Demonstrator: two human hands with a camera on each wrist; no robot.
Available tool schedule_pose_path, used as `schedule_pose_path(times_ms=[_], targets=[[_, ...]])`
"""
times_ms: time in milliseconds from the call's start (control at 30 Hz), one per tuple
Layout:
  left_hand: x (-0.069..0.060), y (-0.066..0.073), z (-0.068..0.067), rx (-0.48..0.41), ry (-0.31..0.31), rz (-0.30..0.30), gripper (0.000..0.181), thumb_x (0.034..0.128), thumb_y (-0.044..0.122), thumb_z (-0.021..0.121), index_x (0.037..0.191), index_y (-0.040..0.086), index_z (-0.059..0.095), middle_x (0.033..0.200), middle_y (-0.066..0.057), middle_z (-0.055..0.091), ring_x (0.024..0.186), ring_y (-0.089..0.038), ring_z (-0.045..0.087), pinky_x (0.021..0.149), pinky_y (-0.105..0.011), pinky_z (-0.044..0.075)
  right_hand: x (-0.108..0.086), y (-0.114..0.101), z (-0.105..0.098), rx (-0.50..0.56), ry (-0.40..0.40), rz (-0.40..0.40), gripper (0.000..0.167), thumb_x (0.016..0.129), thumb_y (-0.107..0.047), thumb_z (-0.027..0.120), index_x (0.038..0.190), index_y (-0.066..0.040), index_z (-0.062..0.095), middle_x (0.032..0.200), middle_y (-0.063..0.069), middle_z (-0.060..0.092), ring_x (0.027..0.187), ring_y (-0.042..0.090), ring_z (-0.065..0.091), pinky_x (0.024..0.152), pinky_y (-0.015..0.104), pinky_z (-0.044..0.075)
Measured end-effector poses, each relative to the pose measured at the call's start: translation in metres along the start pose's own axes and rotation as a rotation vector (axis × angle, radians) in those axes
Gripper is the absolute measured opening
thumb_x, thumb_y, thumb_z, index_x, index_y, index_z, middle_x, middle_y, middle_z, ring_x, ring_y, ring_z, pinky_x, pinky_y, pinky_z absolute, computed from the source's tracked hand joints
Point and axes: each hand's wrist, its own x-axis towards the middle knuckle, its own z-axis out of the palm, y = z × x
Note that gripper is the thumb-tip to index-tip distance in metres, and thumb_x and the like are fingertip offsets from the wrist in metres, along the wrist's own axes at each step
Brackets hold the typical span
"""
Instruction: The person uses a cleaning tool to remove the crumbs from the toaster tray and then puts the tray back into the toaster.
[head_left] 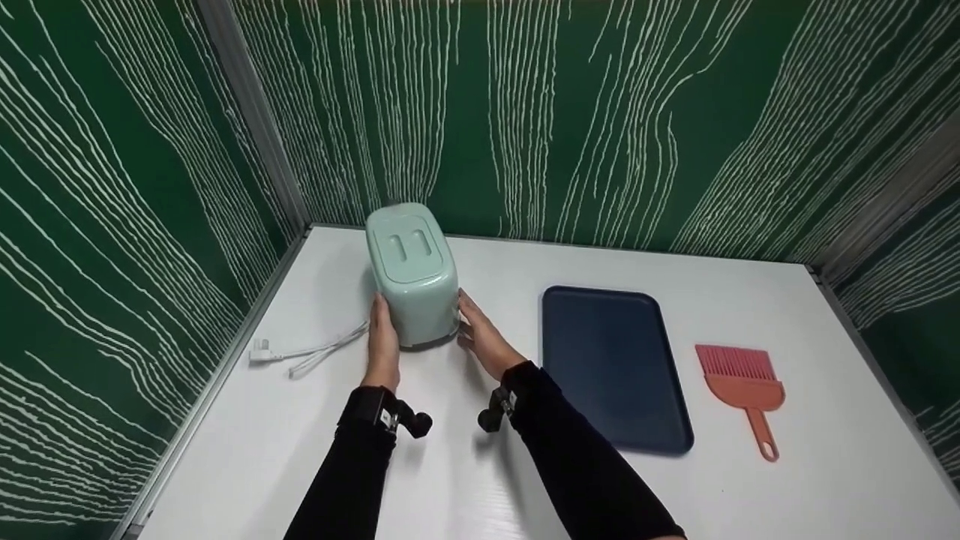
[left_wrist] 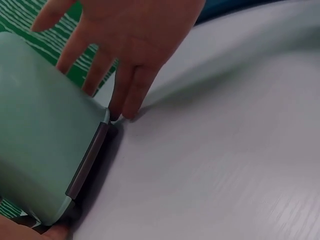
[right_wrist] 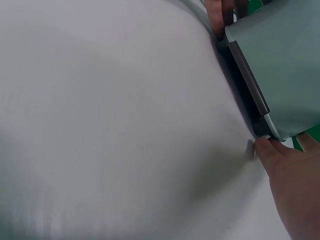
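Mint-green toaster [head_left: 412, 274], just one, sits left of one navy tray [head_left: 611, 367]. I see the left hand [head_left: 382, 346] touch it, visible fingers straight, and the right hand [head_left: 489, 343], fingers mostly apart. One coral hand brush [head_left: 745, 388] lies right of the tray.

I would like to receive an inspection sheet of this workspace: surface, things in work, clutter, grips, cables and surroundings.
Surface: white table, partly shadowed.
Job's things: mint-green appliance, rounded corners.
Clutter: navy tray right of the appliance; orange brush farther right.
Grips: left grip and right grip touch the appliance's opposite sides.
Cables: white cable left of the appliance, its plug lying unconnected.
Surroundings: green walls with white lines.
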Motion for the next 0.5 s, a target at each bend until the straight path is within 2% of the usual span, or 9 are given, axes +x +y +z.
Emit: schedule_pose_path(times_ms=[100,233,500], targets=[[-0.0015,-0.0001,0.0015,-0.025,-0.007,0.025,0.075,0.1110,0.064,0.020,0.173,0.025,0.005,0.180,0.003,0.001,0.165,-0.020,-0.003,0.133,-0.047,0.001,-0.0012,-0.0016,0.0028,0.031,-0.004,-0.003,0.070,0.115,-0.054,0.033,0.173,-0.027,0.005,0.180,0.006,0.002,0.164,0.038,0.010,0.132,0.050,0.020],[-0.0028,0.0005,0.0050,-0.034,-0.027,0.046,0.074,0.1112,0.064,0.021,0.173,0.026,0.005,0.180,0.004,0.000,0.165,-0.020,-0.003,0.133,-0.047,0.001,-0.0020,-0.0025,0.0035,0.069,0.033,-0.009,0.072,0.114,-0.054,0.037,0.173,-0.025,0.007,0.180,0.007,0.002,0.164,0.039,0.011,0.132,0.049,0.022],[-0.0087,-0.0023,0.0071,-0.028,-0.020,0.038,0.072,0.1109,0.065,0.021,0.173,0.031,0.007,0.180,0.004,0.003,0.165,-0.022,-0.001,0.133,-0.052,0.002,-0.0076,0.0001,0.0034,0.089,0.050,-0.015,0.072,0.114,-0.053,0.038,0.173,-0.022,0.010,0.180,0.008,0.001,0.163,0.040,0.014,0.132,0.048,0.023]])
